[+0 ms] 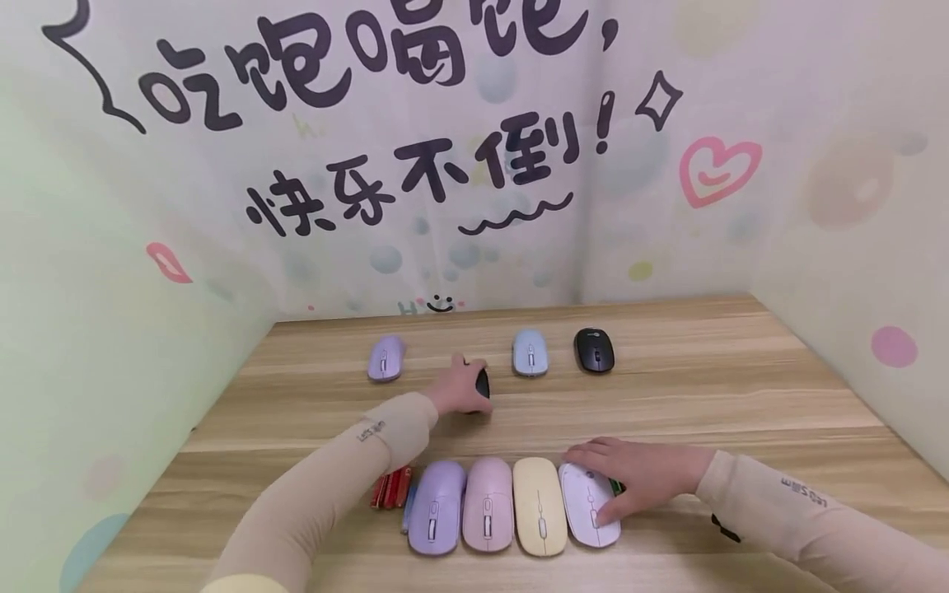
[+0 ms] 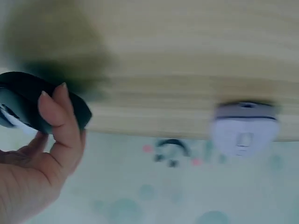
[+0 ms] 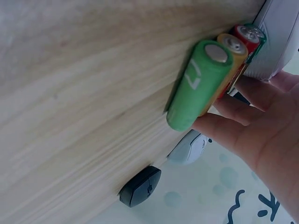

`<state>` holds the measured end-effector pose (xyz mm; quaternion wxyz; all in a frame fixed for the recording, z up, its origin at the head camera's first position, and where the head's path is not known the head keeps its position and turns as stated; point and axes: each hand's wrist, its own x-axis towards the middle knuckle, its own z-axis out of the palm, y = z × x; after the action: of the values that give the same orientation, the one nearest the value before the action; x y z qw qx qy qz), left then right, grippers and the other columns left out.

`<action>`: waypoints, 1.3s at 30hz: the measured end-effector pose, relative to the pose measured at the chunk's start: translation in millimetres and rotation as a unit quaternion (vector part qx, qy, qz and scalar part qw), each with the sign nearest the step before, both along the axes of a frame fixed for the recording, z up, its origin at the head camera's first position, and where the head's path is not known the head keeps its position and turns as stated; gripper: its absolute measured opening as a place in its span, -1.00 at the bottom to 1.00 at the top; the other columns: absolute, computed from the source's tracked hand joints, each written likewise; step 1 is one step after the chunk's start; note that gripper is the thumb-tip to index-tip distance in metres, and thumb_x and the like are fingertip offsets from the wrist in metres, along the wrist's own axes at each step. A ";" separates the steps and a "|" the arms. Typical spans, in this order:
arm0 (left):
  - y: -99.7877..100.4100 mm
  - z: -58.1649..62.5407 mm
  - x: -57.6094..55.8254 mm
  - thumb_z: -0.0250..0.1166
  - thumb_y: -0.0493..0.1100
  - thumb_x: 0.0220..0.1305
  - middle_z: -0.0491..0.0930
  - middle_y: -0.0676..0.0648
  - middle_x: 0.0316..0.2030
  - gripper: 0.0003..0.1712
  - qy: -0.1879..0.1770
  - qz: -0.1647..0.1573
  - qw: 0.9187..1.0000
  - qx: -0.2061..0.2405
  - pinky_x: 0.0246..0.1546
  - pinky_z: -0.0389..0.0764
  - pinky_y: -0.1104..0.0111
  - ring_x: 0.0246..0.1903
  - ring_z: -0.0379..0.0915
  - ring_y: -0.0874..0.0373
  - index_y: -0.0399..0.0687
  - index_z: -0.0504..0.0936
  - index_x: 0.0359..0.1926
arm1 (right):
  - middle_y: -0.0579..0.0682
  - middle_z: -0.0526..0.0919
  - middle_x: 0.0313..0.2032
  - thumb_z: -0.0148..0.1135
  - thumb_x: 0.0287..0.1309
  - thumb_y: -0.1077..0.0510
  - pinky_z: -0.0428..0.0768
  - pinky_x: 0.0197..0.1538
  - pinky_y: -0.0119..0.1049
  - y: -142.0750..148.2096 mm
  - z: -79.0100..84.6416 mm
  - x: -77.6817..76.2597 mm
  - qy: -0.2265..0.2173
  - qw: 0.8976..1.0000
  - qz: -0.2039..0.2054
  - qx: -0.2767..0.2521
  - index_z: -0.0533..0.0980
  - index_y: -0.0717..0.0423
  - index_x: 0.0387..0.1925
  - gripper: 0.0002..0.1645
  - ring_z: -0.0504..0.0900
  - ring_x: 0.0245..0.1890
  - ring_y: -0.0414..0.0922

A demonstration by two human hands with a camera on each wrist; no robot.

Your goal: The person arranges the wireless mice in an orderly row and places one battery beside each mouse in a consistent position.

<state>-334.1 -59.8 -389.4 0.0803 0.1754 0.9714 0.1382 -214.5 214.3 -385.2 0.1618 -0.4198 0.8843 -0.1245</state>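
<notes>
My left hand (image 1: 461, 389) grips a dark mouse (image 2: 28, 98) at the middle of the table, thumb and fingers around its sides. Most of that mouse is hidden by the hand in the head view. My right hand (image 1: 641, 473) holds a whitish-lilac mouse (image 1: 582, 506), fingers over its back end and thumb on its right side. This mouse ends a row with a purple mouse (image 1: 437, 511), a pink mouse (image 1: 488, 506) and a yellow mouse (image 1: 539, 502). Beside it, by my right fingers, lie several batteries, including a green battery (image 3: 201, 84) and an orange battery (image 3: 233, 49).
Farther back stand a lavender mouse (image 1: 386, 358), a light blue mouse (image 1: 530, 354) and a black mouse (image 1: 595, 350). Several red batteries (image 1: 391, 487) lie left of the row, partly behind my left sleeve. A printed cloth wall (image 1: 415, 272) borders the wooden table (image 1: 682, 362).
</notes>
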 end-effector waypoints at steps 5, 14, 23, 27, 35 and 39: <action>-5.3 -2.8 -32.3 0.33 0.10 -0.11 0.25 -0.28 0.09 -0.12 0.013 0.002 1.000 -0.022 -0.17 0.46 0.14 -0.21 0.39 -0.05 0.02 0.27 0.29 | 0.03 0.36 0.18 0.07 0.03 -0.37 0.34 0.16 -0.15 1.7 -0.6 1.5 0.024 0.999 0.020 -0.014 0.20 0.14 0.26 -0.07 0.32 0.17 0.02; -12.3 -4.5 -59.3 0.30 0.06 -0.04 0.12 -0.27 0.25 -0.13 0.021 0.004 0.999 -0.033 -0.08 0.46 0.11 0.00 0.37 -0.14 0.10 0.20 0.34 | 0.01 0.36 0.18 0.06 0.04 -0.37 0.33 0.17 -0.14 0.2 -2.1 0.0 0.031 0.999 0.026 -0.019 0.20 0.14 0.25 -0.08 0.31 0.17 0.02; -15.0 -12.2 -67.5 0.28 0.10 0.00 0.05 -0.26 0.32 -0.13 0.035 0.007 0.999 -0.019 0.02 0.39 0.06 0.14 0.26 -0.19 0.13 0.17 0.35 | 0.00 0.34 0.19 0.06 0.04 -0.37 0.32 0.18 -0.13 2.4 -3.8 -1.6 0.023 0.999 0.023 -0.019 0.20 0.12 0.26 -0.09 0.30 0.18 0.02; -14.7 -12.7 -68.8 0.28 0.11 0.01 0.04 -0.26 0.33 -0.13 0.034 0.009 0.999 -0.022 0.04 0.38 0.04 0.15 0.24 -0.21 0.16 0.17 0.36 | 0.00 0.34 0.19 0.06 0.04 -0.38 0.32 0.18 -0.13 2.6 -3.6 -1.6 0.022 0.999 0.022 -0.018 0.20 0.12 0.26 -0.08 0.30 0.19 0.02; -22.9 -14.9 -72.6 0.28 0.28 -0.03 -0.04 -0.28 0.36 0.01 0.030 -0.009 0.999 -0.010 0.10 0.32 0.00 0.18 0.18 -0.28 0.13 0.07 0.39 | 0.03 0.36 0.17 0.05 0.04 -0.38 0.34 0.16 -0.11 2.5 -3.5 -3.5 0.035 0.999 0.035 -0.022 0.20 0.12 0.26 -0.09 0.32 0.16 0.03; -31.9 -8.1 -68.4 0.27 0.35 -0.06 -0.06 -0.31 0.36 0.12 0.030 -0.016 0.999 0.010 0.08 0.35 0.00 0.17 0.23 -0.24 0.03 -0.01 0.41 | 0.02 0.36 0.17 0.05 0.05 -0.38 0.33 0.16 -0.11 2.8 -3.4 -3.3 0.033 0.999 0.037 -0.022 0.20 0.12 0.25 -0.10 0.32 0.16 0.02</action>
<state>-402.4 -91.8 -397.5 0.0520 0.1960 0.9689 0.1417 -217.8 217.1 -388.7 0.1274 -0.4595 0.8702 -0.1238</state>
